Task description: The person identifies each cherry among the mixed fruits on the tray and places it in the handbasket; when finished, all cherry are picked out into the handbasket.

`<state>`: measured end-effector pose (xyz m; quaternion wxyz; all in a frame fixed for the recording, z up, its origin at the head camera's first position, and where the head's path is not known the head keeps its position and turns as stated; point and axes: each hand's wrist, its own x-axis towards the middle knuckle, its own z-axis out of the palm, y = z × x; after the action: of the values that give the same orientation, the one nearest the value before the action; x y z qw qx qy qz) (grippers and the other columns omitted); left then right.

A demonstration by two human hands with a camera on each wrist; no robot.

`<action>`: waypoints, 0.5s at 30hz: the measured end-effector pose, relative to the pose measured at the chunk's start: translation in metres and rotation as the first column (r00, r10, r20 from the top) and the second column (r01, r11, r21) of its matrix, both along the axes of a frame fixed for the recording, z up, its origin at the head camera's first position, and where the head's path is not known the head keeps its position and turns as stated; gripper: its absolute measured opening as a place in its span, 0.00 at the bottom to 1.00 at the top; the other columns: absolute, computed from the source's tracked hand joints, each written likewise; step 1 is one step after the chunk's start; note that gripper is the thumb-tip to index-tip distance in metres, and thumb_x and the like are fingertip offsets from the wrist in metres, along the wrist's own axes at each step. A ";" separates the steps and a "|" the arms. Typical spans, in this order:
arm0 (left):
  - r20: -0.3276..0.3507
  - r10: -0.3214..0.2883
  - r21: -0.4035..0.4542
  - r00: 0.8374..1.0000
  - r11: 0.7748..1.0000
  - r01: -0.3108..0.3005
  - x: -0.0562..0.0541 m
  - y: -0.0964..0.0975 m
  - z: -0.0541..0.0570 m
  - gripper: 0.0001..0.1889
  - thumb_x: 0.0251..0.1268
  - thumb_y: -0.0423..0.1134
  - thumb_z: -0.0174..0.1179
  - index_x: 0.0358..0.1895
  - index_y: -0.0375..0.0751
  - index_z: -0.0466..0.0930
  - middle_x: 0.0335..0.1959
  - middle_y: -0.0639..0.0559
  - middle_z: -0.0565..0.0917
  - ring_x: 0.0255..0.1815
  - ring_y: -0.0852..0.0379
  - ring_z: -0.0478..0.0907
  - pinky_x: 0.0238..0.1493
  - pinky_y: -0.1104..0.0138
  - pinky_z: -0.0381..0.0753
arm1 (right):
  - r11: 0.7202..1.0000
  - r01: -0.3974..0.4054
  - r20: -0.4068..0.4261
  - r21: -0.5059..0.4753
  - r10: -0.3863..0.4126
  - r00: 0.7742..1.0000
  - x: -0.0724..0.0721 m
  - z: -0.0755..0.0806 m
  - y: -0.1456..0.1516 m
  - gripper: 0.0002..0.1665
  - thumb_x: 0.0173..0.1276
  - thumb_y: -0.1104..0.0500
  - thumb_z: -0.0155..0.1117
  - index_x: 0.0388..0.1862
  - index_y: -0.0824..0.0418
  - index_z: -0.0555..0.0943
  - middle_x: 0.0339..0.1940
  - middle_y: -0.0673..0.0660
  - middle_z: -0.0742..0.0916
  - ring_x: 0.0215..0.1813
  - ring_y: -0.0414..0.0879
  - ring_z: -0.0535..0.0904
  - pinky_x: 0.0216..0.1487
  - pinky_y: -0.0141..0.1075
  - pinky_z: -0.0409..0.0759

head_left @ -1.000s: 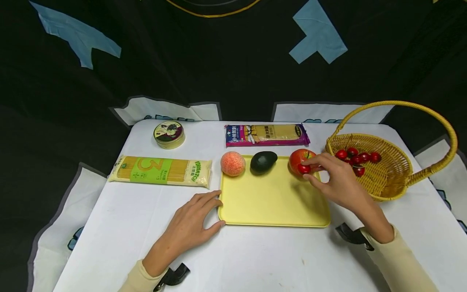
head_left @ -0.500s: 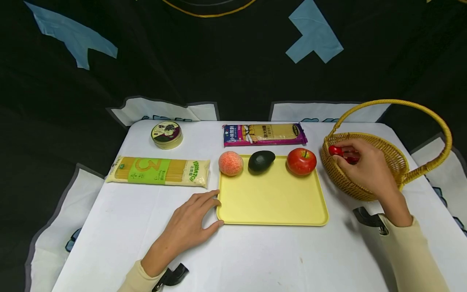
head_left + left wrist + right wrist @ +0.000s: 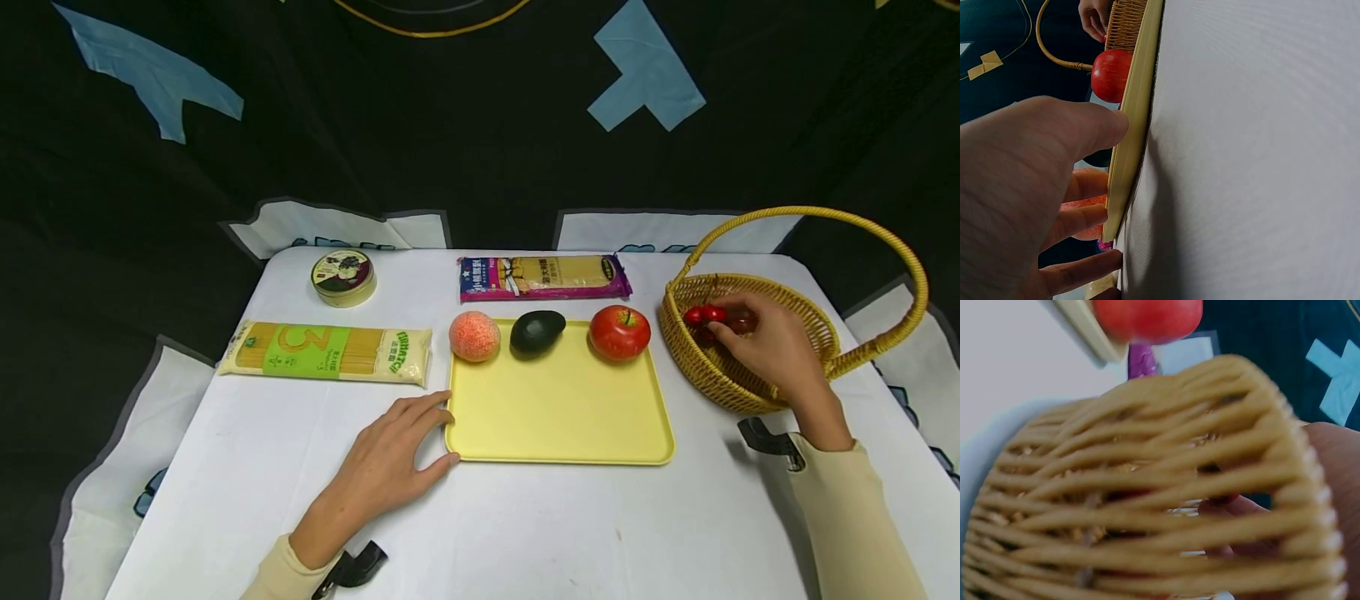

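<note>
My left hand (image 3: 397,454) rests at the left edge of the yellow tray (image 3: 562,417), fingers spread, thumb and fingertips against its rim. In the left wrist view the thumb (image 3: 1100,128) lies along that rim. My right hand (image 3: 776,346) is inside the wicker basket (image 3: 701,371), thumb and fingertips pinching a red cherry (image 3: 714,313). Beside it lies another cherry (image 3: 693,317), with more dark red ones partly hidden under the hand. Basket weave covers most of the right wrist view. Along the tray's back edge sit a peach (image 3: 475,336), an avocado (image 3: 537,332) and an apple (image 3: 619,332).
A spaghetti pack (image 3: 326,352) lies left of the tray and a purple pasta pack (image 3: 545,277) behind it. A round tin (image 3: 343,278) stands at the back left. The basket's tall handle (image 3: 825,212) arches over its right side. Dark cloth hangs behind the table.
My right hand has carried a cherry from in front of the apple rightward into the basket, then shifted slightly among the cherries there. The left hand keeps its place at the tray.
</note>
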<state>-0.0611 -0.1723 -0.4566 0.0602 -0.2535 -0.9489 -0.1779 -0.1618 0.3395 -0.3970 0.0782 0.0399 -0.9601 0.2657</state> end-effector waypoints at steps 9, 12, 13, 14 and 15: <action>0.016 0.002 -0.005 1.000 1.000 -0.002 0.000 0.000 0.000 0.24 0.65 0.58 0.75 0.59 0.51 0.86 0.76 0.54 0.77 0.70 0.51 0.78 0.61 0.51 0.85 | 0.999 0.033 0.049 0.038 -0.034 0.998 -0.005 -0.014 0.012 0.23 0.76 0.60 0.72 0.64 0.70 0.80 0.56 0.76 0.85 0.52 0.71 0.82 0.51 0.67 0.80; 0.012 0.000 -0.007 1.000 1.000 0.000 0.000 0.000 0.000 0.24 0.65 0.58 0.74 0.59 0.51 0.86 0.76 0.54 0.77 0.70 0.51 0.78 0.60 0.51 0.85 | 0.998 0.038 0.043 0.044 -0.040 0.998 -0.006 -0.016 0.014 0.23 0.76 0.60 0.71 0.64 0.71 0.80 0.55 0.77 0.85 0.52 0.71 0.84 0.50 0.67 0.81; 0.010 0.000 -0.006 1.000 1.000 0.000 0.000 0.000 0.000 0.24 0.65 0.58 0.74 0.58 0.51 0.86 0.76 0.54 0.77 0.70 0.50 0.78 0.60 0.51 0.85 | 0.998 0.039 0.040 0.046 -0.040 0.998 -0.006 -0.017 0.014 0.23 0.76 0.60 0.71 0.64 0.71 0.80 0.55 0.77 0.86 0.52 0.71 0.84 0.50 0.67 0.82; 0.009 0.000 -0.005 1.000 1.000 0.000 0.000 0.000 0.000 0.24 0.65 0.58 0.74 0.58 0.51 0.86 0.76 0.54 0.77 0.70 0.50 0.78 0.60 0.51 0.85 | 0.998 0.039 0.038 0.046 -0.041 0.998 -0.007 -0.017 0.014 0.23 0.76 0.61 0.71 0.64 0.71 0.80 0.55 0.77 0.86 0.52 0.71 0.84 0.50 0.67 0.82; 0.008 0.000 -0.004 1.000 1.000 0.000 0.000 -0.001 0.000 0.24 0.65 0.58 0.74 0.58 0.52 0.86 0.76 0.54 0.77 0.70 0.50 0.78 0.60 0.51 0.85 | 0.998 0.038 0.036 0.048 -0.040 0.999 -0.007 -0.018 0.014 0.23 0.76 0.61 0.71 0.64 0.71 0.80 0.55 0.77 0.86 0.51 0.71 0.84 0.50 0.67 0.82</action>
<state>-0.0613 -0.1728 -0.4565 0.0557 -0.2529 -0.9496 -0.1768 -0.1686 0.3537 -0.4146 0.0647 0.0179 -0.9680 0.2420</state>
